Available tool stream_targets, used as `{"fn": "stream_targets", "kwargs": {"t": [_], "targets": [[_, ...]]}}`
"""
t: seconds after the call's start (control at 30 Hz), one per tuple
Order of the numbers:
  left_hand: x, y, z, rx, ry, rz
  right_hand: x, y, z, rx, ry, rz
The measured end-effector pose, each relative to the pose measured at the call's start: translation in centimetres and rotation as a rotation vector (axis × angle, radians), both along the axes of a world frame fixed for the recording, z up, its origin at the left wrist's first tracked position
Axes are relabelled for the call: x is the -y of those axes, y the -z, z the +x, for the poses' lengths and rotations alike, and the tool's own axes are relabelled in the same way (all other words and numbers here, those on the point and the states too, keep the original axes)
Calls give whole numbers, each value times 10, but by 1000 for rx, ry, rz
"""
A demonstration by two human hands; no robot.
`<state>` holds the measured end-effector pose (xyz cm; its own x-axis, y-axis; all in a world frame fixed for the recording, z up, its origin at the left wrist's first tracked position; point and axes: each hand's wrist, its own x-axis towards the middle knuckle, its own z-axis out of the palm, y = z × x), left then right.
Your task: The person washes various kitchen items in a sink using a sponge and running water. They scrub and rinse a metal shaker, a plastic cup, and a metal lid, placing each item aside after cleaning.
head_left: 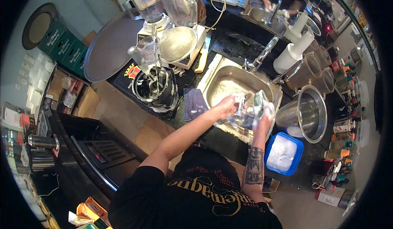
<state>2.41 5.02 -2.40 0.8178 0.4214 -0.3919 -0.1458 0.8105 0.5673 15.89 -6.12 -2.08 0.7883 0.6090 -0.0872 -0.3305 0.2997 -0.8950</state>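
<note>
A foam-covered item (240, 99) is grasped in the fingers of the left hand (227, 107); it looks pale and wet, and its exact shape is hidden by suds and by the fingers. By the right hand (266, 115), which is itself coated in thick white lather, a green scrubbing pad (258, 99) is gripped. The pad is seen upright, dark green along its length and streaked with foam at its edges. Both are held apart, side by side, over the near part of the metal sink (246, 80), whose rim is pale and marked with suds. A wet, blurred shine is seen below the hands, but what lies there cannot be made out.

Beyond the sink, a chrome tap (267, 51) is mounted. To the right, a blue tub (300, 154) is filled with white foam, and near it a steel bucket (287, 116) is tilted on the dark worktop (224, 142). To the left, a greyish-purple cloth (194, 104) is laid beside the sink, next to a black container (171, 94) crowded with soapy utensils. Farther back, a yellow-handled knife (202, 60) and clear blender jugs (178, 8) are placed.
</note>
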Motion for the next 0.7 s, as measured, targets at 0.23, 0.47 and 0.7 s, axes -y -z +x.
{"fn": "stream_targets", "kwargs": {"t": [0.23,0.47,0.7], "targets": [[35,22,-11,235,192,-569,-7,-87,-27,1030,-730,-177],[49,2,-6,312,-250,-472,-57,-31,-10,808,-15,-290],[11,18,-22,-183,-272,1071,-42,-32,-21,1033,14,-101]]}}
